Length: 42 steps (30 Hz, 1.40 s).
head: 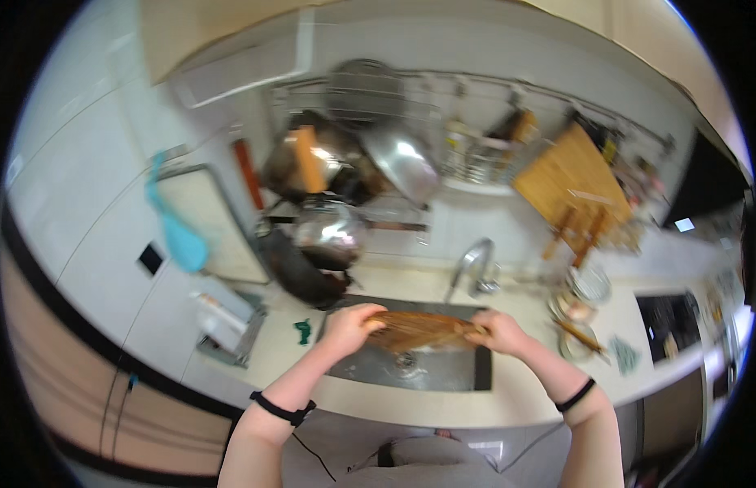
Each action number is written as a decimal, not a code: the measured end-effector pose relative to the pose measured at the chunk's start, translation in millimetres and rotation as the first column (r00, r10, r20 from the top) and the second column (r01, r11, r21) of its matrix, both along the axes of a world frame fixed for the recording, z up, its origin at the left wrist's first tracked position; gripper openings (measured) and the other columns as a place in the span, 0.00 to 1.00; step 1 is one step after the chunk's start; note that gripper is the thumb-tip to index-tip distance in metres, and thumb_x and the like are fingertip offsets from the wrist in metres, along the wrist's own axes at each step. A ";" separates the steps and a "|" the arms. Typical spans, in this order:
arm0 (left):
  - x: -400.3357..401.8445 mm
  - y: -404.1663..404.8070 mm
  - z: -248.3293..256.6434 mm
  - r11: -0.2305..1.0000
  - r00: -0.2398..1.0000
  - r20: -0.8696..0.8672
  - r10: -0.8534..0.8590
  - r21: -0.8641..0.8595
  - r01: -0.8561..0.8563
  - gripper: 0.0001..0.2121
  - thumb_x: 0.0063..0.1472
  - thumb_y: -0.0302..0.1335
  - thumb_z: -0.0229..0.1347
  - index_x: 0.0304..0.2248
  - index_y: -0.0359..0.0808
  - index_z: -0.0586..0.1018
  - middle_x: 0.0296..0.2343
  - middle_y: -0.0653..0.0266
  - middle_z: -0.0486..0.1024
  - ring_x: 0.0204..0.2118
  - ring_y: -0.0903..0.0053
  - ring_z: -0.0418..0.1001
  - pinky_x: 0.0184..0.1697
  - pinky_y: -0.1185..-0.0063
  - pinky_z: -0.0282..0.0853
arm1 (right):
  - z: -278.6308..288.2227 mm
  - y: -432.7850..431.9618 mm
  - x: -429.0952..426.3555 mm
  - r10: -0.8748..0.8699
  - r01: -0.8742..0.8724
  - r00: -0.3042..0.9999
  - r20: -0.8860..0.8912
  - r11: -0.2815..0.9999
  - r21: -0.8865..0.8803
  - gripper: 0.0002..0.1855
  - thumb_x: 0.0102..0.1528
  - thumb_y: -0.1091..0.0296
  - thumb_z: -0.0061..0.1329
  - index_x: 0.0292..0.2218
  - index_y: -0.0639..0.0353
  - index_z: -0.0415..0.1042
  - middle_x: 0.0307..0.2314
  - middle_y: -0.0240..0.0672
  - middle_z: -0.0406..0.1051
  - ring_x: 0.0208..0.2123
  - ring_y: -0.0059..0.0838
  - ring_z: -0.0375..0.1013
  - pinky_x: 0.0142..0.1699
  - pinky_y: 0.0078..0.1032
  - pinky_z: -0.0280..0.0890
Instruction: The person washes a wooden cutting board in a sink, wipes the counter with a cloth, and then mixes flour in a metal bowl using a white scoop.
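Over the kitchen sink [384, 365], a brown, blurred, sheet-like cloth or bag [422, 329] is stretched between both hands; its exact kind cannot be told. My left hand [352, 329] grips its left end, and my right hand [500, 332] grips its right end. Beneath it the sink's drain [406, 361] shows. Behind the sink stands a curved chrome faucet [475, 259].
A small green item [303, 332] lies left of the sink, near a dark pan [298, 274]. Metal pans and a wooden cutting board [576, 183] hang at the wall. Right of the sink are bowls, a wooden-handled utensil [579, 337] and a pale green cloth [625, 355].
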<state>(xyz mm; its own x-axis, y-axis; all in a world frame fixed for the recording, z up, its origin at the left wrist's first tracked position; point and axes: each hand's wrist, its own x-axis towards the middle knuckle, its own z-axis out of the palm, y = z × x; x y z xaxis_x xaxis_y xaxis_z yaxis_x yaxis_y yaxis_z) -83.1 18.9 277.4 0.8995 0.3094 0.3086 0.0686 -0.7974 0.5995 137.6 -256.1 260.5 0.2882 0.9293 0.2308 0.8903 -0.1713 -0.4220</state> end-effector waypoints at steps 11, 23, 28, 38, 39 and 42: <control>66.2 -40.3 -11.3 0.993 0.987 -0.120 -0.111 -0.058 0.104 0.14 0.53 0.33 0.57 0.40 0.44 0.77 0.33 0.62 0.77 0.35 0.66 0.75 0.37 0.74 0.68 | -31.1 -68.8 8.2 -0.331 0.332 0.939 -0.089 0.943 -0.013 0.18 0.45 0.58 0.54 0.37 0.55 0.74 0.30 0.41 0.71 0.35 0.43 0.69 0.40 0.33 0.65; 50.4 -65.1 46.5 0.981 0.981 -0.058 0.184 0.070 -0.180 0.17 0.54 0.41 0.55 0.42 0.45 0.76 0.33 0.56 0.76 0.38 0.61 0.73 0.40 0.70 0.67 | -54.3 -99.1 65.0 -0.342 0.362 0.929 -0.143 0.920 0.149 0.29 0.45 0.63 0.57 0.47 0.62 0.66 0.33 0.45 0.71 0.33 0.38 0.73 0.40 0.29 0.67; 17.9 -48.1 46.3 0.946 0.947 0.080 0.312 -0.116 -0.302 0.16 0.55 0.36 0.55 0.42 0.38 0.73 0.32 0.54 0.76 0.36 0.59 0.74 0.38 0.70 0.67 | -66.6 -67.1 74.8 -0.282 0.283 0.900 -0.334 0.958 -0.048 0.31 0.47 0.64 0.56 0.51 0.60 0.62 0.22 0.39 0.71 0.13 0.25 0.67 0.22 0.25 0.64; 20.2 -82.8 29.6 0.885 0.896 0.089 0.434 0.143 -0.443 0.12 0.54 0.35 0.55 0.39 0.44 0.75 0.30 0.58 0.77 0.34 0.60 0.75 0.35 0.69 0.68 | -78.3 -70.0 57.3 -0.264 0.249 0.897 -0.355 0.964 -0.088 0.31 0.46 0.54 0.54 0.49 0.63 0.65 0.41 0.48 0.70 0.44 0.43 0.70 0.49 0.32 0.64; 22.1 -87.2 32.7 0.870 0.898 0.074 0.434 0.225 -0.439 0.12 0.54 0.36 0.56 0.38 0.45 0.76 0.30 0.58 0.77 0.33 0.60 0.75 0.35 0.68 0.68 | -69.3 -73.2 54.1 -0.260 0.250 0.885 -0.386 0.965 -0.078 0.31 0.47 0.55 0.54 0.49 0.63 0.65 0.41 0.48 0.70 0.44 0.44 0.70 0.49 0.31 0.64; 30.8 -91.9 56.8 0.880 0.897 0.161 0.412 0.184 -0.438 0.14 0.52 0.35 0.57 0.38 0.42 0.76 0.29 0.56 0.77 0.33 0.58 0.74 0.35 0.69 0.69 | -43.1 -83.2 56.8 -0.248 0.266 0.859 -0.448 0.964 -0.024 0.31 0.47 0.57 0.54 0.49 0.63 0.64 0.40 0.48 0.71 0.43 0.44 0.71 0.48 0.31 0.65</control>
